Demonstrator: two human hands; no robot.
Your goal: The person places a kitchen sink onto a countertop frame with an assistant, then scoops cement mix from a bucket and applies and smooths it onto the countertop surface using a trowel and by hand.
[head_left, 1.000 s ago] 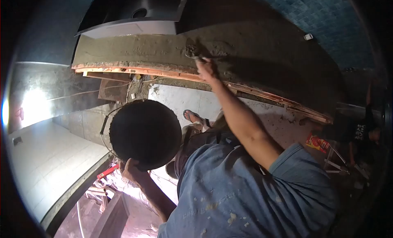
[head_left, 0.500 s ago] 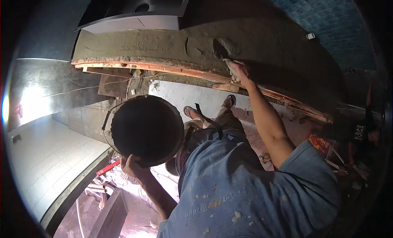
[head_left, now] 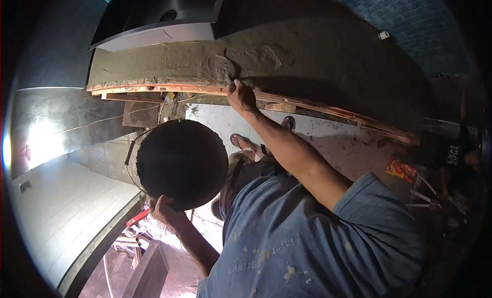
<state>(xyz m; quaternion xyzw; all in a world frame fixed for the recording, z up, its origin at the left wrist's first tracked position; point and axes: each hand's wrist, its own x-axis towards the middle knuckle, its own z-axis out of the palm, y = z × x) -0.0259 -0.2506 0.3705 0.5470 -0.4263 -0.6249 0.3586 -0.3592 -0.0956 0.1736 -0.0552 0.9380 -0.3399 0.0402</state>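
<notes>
My left hand (head_left: 166, 211) is closed on the lower rim of a round black bucket (head_left: 182, 165), tilted with its dark mouth toward me. The bucket's contents are too dark to make out. A wire handle (head_left: 129, 155) hangs off its left side. My right hand (head_left: 242, 97) is closed at the front edge of a slab of wet grey mortar (head_left: 169, 59). It grips what looks like a trowel (head_left: 224, 67), its mortar-smeared blade flat on the surface and its handle mostly hidden by my fingers. Ridges and smears mark the mortar around the blade.
A dark sink (head_left: 169, 13) is set into the slab at the back left. Timber formwork (head_left: 169, 88) runs along the front edge. A small white cup (head_left: 383, 35) stands near the blue tiled wall (head_left: 405, 21). Another person (head_left: 456, 154) is at the far right.
My right hand has swept left along the mortar with the trowel, smoothing over the hollow where it was. The left hand and bucket have barely moved.
</notes>
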